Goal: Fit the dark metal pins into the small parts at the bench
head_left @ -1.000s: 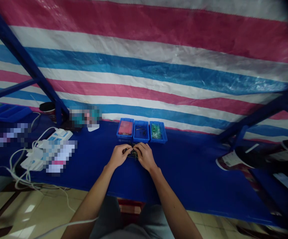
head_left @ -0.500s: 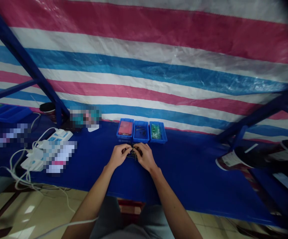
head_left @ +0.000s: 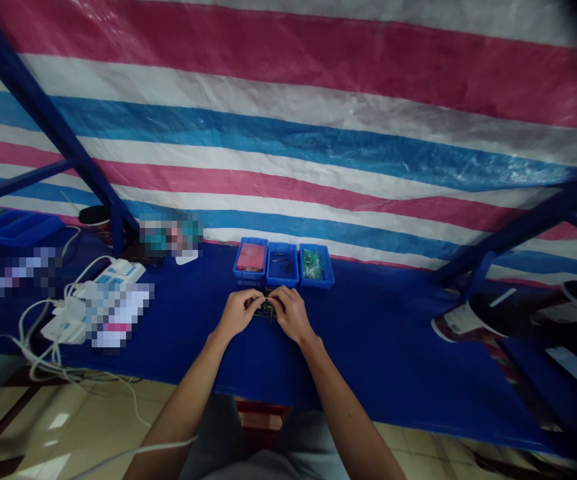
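My left hand (head_left: 241, 311) and my right hand (head_left: 289, 312) meet above the blue table, fingertips pinched close together. Between and below them lies a small heap of thin dark and brass-coloured pieces (head_left: 268, 311), too small to name. What the fingertips pinch is hidden. Just beyond my hands stand three small blue bins in a row: the left bin (head_left: 240, 275) holds flat pink-red pieces (head_left: 251, 257), the middle bin (head_left: 283, 280) a few thin dark pieces (head_left: 282, 262), and the right bin (head_left: 324, 280) green and clear small packets (head_left: 312, 263).
A white power strip (head_left: 68, 323) with tangled white cables lies on the left of the table (head_left: 378, 347). Dark-red and white tubs (head_left: 468, 320) stand at the right. A blue tray (head_left: 16, 228) sits far left. Blue frame bars rise before a striped sheet (head_left: 288, 147).
Almost nothing differs. My fingers shift very slightly over the small pieces; the bins stay where they were.
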A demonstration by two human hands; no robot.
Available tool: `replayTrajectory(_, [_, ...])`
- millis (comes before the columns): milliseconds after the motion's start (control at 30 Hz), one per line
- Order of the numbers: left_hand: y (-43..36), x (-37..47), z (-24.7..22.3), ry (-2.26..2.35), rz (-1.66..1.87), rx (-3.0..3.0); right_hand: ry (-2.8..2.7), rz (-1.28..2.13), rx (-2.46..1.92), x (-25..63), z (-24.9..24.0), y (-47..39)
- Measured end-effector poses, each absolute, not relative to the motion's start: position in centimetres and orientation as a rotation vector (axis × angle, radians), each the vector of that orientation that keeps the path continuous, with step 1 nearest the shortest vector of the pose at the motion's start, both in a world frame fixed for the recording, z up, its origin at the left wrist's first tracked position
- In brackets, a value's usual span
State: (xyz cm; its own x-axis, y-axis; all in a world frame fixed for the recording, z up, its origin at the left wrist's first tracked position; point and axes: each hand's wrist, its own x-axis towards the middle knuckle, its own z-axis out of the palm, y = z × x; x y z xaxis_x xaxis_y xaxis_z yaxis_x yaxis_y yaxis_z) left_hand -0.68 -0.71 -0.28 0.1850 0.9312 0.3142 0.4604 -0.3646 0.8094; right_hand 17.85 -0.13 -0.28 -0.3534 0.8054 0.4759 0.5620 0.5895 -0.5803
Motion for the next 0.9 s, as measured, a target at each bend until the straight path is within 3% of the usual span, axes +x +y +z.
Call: replayTrajectory(900, [-0.68, -0.76, -0.17, 1.322, 1.066, 1.925, -2.083, 0.403, -1.102, 18.01, -0.12, -0.11])
